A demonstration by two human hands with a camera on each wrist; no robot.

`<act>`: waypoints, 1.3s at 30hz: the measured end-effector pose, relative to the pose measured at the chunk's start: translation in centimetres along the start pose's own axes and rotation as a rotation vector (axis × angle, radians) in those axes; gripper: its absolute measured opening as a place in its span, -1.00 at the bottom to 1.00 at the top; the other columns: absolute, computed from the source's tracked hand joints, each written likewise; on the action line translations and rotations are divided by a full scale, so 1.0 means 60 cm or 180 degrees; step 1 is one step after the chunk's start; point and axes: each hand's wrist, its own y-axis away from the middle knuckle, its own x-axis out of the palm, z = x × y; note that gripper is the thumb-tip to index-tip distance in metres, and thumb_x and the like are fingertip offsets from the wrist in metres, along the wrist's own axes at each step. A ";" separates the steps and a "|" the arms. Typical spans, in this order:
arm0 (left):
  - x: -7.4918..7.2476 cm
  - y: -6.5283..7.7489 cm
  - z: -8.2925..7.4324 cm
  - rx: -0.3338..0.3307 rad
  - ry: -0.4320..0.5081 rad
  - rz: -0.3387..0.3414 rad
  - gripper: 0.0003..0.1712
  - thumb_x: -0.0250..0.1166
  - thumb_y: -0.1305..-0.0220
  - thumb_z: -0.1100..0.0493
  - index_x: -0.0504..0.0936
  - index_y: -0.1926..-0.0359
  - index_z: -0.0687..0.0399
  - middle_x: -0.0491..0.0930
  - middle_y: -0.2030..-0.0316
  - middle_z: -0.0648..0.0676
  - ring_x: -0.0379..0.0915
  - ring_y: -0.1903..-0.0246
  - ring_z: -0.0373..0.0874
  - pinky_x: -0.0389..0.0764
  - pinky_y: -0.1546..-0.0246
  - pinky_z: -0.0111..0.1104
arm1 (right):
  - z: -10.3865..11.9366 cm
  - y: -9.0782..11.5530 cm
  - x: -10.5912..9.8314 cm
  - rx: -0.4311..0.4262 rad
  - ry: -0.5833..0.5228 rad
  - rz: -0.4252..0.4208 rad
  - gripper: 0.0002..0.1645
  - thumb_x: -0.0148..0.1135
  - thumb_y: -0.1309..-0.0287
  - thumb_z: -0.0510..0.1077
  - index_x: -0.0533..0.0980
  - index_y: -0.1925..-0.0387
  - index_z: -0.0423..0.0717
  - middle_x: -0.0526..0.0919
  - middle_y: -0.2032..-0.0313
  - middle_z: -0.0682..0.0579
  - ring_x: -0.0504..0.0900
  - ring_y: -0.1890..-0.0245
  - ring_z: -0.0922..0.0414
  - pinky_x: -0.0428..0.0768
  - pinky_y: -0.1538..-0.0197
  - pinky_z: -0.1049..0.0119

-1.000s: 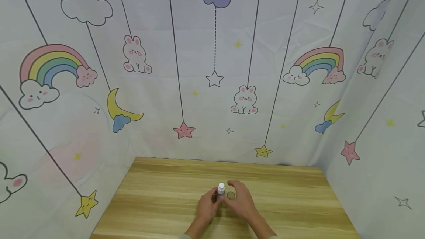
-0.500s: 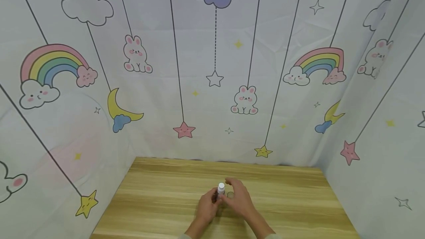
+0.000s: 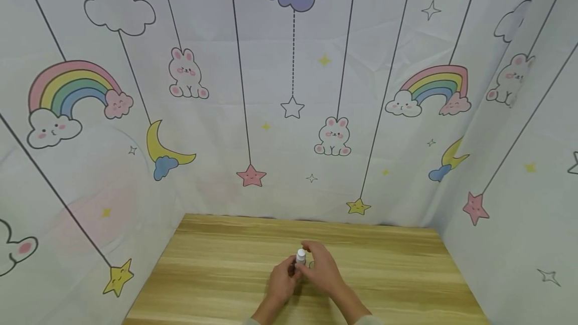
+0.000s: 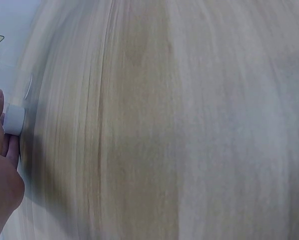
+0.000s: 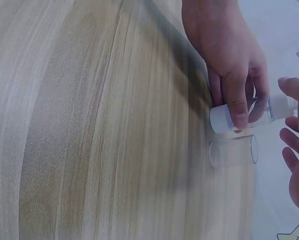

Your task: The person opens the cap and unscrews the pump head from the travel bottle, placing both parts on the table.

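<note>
A small clear bottle with a white base and a white top (image 3: pixel 301 256) stands upright on the table, and my left hand (image 3: pixel 281 283) grips its body. In the right wrist view the left hand's fingers wrap round the clear body above the white base (image 5: pixel 220 119). My right hand (image 3: pixel 326 271) is curved loosely about the top, its thumb near the neck and its index finger just beyond; contact is unclear. Beside the bottle a clear cylindrical cap (image 5: pixel 233 151) stands on the table, mostly hidden by the right hand in the head view. The left wrist view shows the white base (image 4: pixel 14 120).
The wood-grain table (image 3: pixel 217 250) lies under both hands. A white curtain (image 3: pixel 289 164) printed with rainbows, rabbits and stars rises behind the table and along both sides.
My right hand has shifted slightly left and away from me, its index finger drawing in toward the bottle's white top and covering more of the clear cap. The left hand holds still.
</note>
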 end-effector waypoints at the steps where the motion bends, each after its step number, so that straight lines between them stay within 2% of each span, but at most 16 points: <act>1: 0.000 0.000 0.000 0.0005 0.0003 0.0002 -0.59 0.49 -0.28 0.35 0.69 -0.15 0.18 0.77 0.02 0.24 0.78 0.10 0.11 0.79 0.09 -0.18 | 0.001 -0.001 0.001 0.0014 -0.0001 0.0024 -0.33 0.56 -0.21 -0.11 0.53 -0.27 -0.24 0.69 -0.12 -0.13 0.66 -0.12 -0.07 0.63 -0.19 -0.13; 8: 0.000 0.000 0.003 0.0012 -0.0019 -0.0012 -0.62 0.48 -0.31 0.30 0.70 -0.14 0.16 0.78 0.04 0.22 0.79 0.12 0.08 0.79 0.11 -0.18 | 0.004 -0.002 0.005 -0.0016 0.0113 0.0127 -0.36 0.54 -0.22 -0.16 0.52 -0.27 -0.26 0.69 -0.09 -0.10 0.64 -0.11 -0.06 0.64 -0.17 -0.10; 20: -0.004 0.001 -0.002 0.0025 -0.0010 0.0030 -0.65 0.42 -0.41 0.25 0.67 -0.17 0.19 0.77 0.01 0.23 0.78 0.07 0.13 0.79 0.07 -0.13 | 0.008 -0.007 0.006 -0.0073 0.0039 0.0112 -0.66 0.47 -0.27 -0.29 0.60 -0.05 -0.19 0.71 0.04 0.03 0.68 0.05 0.06 0.70 -0.03 0.06; 29: -0.003 0.001 0.001 0.0068 0.0003 0.0001 -0.66 0.42 -0.40 0.29 0.68 -0.16 0.17 0.77 0.01 0.20 0.78 0.07 0.12 0.79 0.08 -0.15 | 0.005 -0.011 0.009 0.0056 -0.0013 0.0195 -0.72 0.46 -0.29 -0.28 0.60 0.01 -0.12 0.71 0.14 0.13 0.67 0.10 0.17 0.71 0.06 0.16; 39: 0.000 -0.001 0.002 0.0100 0.0062 -0.0034 -0.66 0.43 -0.37 0.32 0.69 -0.14 0.17 0.78 0.00 0.21 0.78 0.06 0.12 0.79 0.07 -0.17 | 0.007 -0.013 0.007 0.0064 -0.0037 0.0202 -0.77 0.44 -0.32 -0.28 0.57 0.10 -0.03 0.68 0.18 0.16 0.67 0.13 0.19 0.73 0.07 0.19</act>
